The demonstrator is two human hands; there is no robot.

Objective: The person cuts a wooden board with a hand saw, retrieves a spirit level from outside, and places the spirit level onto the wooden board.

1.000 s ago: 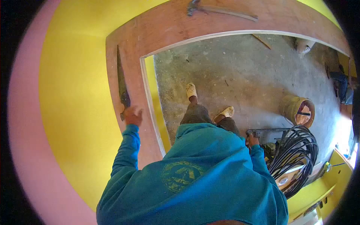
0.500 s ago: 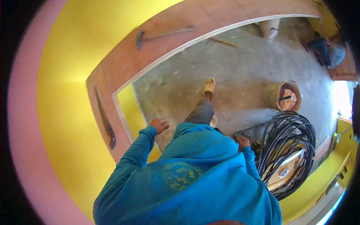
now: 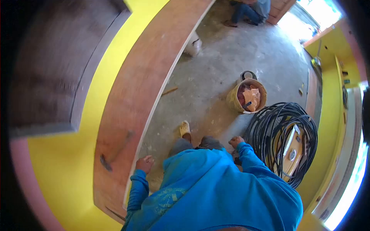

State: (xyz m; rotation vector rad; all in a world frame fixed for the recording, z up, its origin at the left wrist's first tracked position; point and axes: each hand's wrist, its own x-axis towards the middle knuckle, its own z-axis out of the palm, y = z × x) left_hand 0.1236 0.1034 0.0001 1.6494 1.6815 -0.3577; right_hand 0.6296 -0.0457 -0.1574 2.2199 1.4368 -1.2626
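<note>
Since half a second ago, your view has swung round to your right, so the hammer and the wooden board under it now show lower on your left, and a dark panel fills the upper left. Your left hand, which was by the saw a second ago, is now near the hammer, just beside the board's inner edge. Its fingers are loosely bent, with nothing visible in them. The hammer lies on the board, its head toward the yellow wall.

Your right hand is beside the coil of black cable, over on your right. Its fingers are curled, but you show mainly the back of the hand, so I cannot tell whether they grip anything. An orange case with a round dial shows among the coil's loops. Beyond the coil, a bucket stands on the concrete floor with orange material inside. One pale clog shows ahead of you, and a co-worker is low down at the top of the view, well apart from you.
</note>
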